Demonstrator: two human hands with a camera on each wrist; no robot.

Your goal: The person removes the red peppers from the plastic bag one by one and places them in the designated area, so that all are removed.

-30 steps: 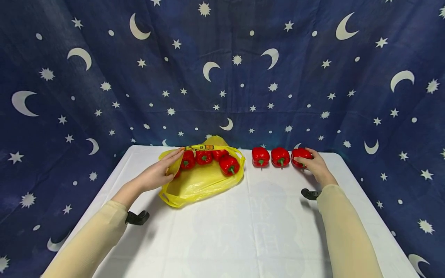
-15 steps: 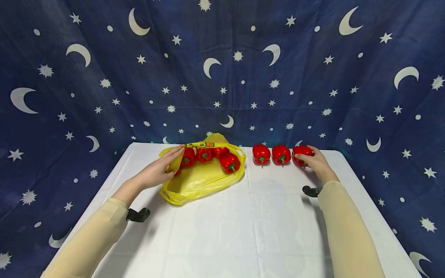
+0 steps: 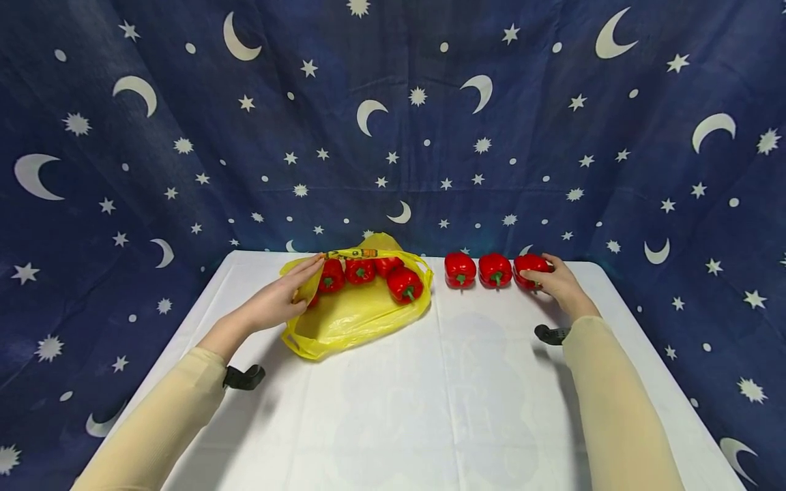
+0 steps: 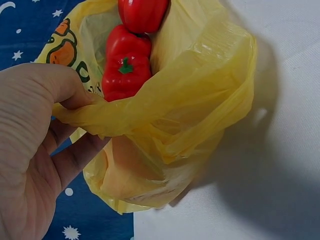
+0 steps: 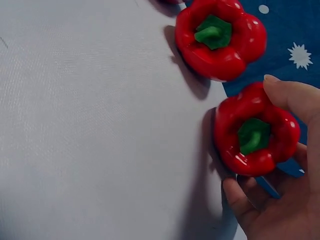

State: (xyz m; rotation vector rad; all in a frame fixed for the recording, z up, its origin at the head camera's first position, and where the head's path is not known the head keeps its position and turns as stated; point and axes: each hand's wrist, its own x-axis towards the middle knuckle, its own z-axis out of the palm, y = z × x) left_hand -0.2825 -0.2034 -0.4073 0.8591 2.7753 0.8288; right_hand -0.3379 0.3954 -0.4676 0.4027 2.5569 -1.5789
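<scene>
My left hand pinches the left edge of a yellow plastic bag, thumb inside and fingers outside, as the left wrist view shows. The bag's mouth faces me, and several red bell peppers lie inside, among them one bell pepper at the right. At the right end of the row on the table, my right hand grips a red bell pepper with a green stem. Its thumb lies on the pepper's top and the fingers reach round its far side and below.
Two more red bell peppers, a middle one and a left one, stand in line beside the gripped pepper. The white-covered table ends at a dark blue curtain with moons and stars.
The view shifts slightly. Both hands stay in place, the left on the bag's edge and the right around the end pepper.
</scene>
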